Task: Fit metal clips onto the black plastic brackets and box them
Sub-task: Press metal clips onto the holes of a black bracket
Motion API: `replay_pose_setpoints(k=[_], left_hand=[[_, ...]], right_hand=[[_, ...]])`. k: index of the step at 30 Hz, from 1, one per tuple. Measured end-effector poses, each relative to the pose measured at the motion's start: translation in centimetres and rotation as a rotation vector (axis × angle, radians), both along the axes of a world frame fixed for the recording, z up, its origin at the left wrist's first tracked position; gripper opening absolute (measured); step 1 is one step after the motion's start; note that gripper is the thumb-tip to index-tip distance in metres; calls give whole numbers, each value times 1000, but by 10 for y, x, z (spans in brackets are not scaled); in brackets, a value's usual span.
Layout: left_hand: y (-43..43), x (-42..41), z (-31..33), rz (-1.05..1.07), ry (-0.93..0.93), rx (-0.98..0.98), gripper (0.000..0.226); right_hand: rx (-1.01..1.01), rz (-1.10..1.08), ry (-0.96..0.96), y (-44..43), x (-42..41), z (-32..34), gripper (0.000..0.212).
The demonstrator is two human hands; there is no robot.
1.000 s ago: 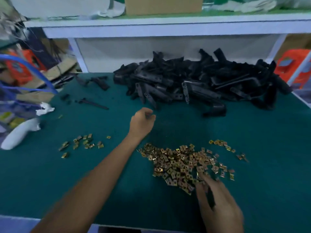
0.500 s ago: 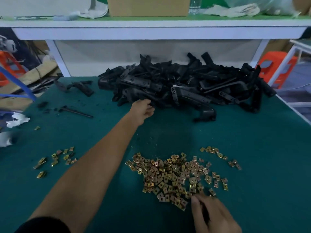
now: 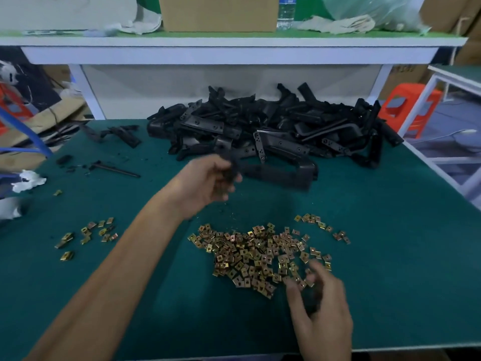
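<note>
— What sits around the hands?
— A heap of black brackets fills the back of the green table. Above it a white shelf carries a cardboard box, a water bottle and rags. The main pile of metal clips lies near the front, between the two hands.
— And the hands themselves?
— The left hand is raised just in front of the heap. Its fingers are curled round one black bracket, which is blurred, its far end lost against the heap. The right hand is at the near right edge of the clip pile, fingers bent. Something dark shows in its palm, but through the blur I cannot tell whether it grips anything.
— Anything in the way?
— The left forearm crosses the mat diagonally. Left of it lies a smaller scatter of clips. Farther back are loose black parts and a thin black rod, with crumpled white paper at the left edge.
— Open room?
— Bare mat runs from the clips to the table's right edge, beyond which an orange stool stands. A bare strip also follows the front edge.
</note>
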State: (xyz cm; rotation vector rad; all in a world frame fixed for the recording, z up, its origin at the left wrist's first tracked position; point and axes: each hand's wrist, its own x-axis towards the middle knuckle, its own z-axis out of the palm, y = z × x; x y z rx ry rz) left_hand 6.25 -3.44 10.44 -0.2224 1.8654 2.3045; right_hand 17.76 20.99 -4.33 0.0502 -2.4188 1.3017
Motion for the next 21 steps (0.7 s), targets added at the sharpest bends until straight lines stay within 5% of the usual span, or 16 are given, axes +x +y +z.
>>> replay_pose_setpoints(k=[2,5,11,18,21], left_hand=[[9,37,-8,-102,99,-214,24],[28,81,-19,-230,133,-405,32],[35,107,-28,-346,199,-451,41],[48,94,-39,-401,237,-495,23],[56,83,-43,-498,200,-396,32]], right_hand=[[-148,-24,30,4,0,0,81],[-25,-9,84,7,-1,2,108],[335,269,-29,7,2,9,76],[152,254,-117,7,12,12,75],[86,170,-107,0,11,15,66]])
